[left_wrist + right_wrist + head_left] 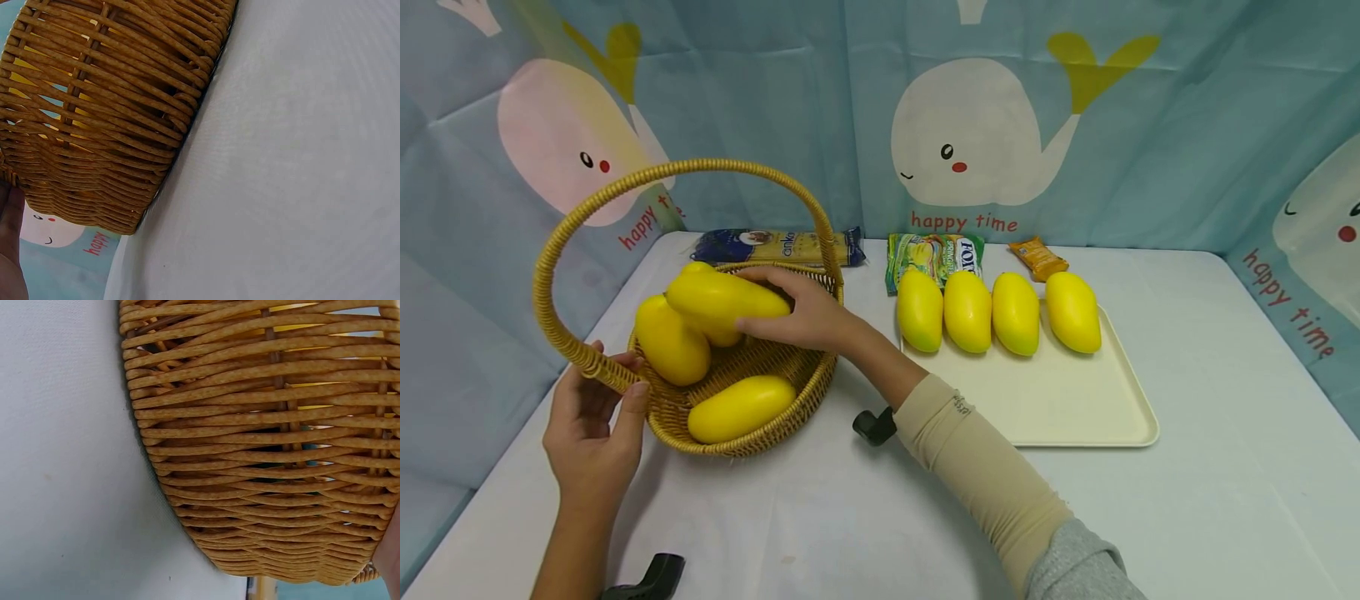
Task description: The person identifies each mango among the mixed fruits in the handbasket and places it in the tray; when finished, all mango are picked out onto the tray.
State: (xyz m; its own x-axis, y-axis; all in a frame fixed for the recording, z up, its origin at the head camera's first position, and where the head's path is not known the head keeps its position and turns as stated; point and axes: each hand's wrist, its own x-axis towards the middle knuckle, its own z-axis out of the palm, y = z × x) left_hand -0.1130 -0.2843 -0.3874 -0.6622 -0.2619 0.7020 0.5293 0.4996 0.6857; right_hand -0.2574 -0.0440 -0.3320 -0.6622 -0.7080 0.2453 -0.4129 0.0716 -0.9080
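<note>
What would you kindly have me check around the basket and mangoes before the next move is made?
1. Basket steadied: ok; the left hand grips it near the foot of its handle.
2. Basket resting on the white cloth: ok.
3. Mango secure: ok, it seems; the right hand holds its right end.
4. Held mango clear of the fruit beneath: cannot tell; they overlap in the head view.
5. Row of four mangoes fully within the tray: not ok; they overhang its far edge.
</note>
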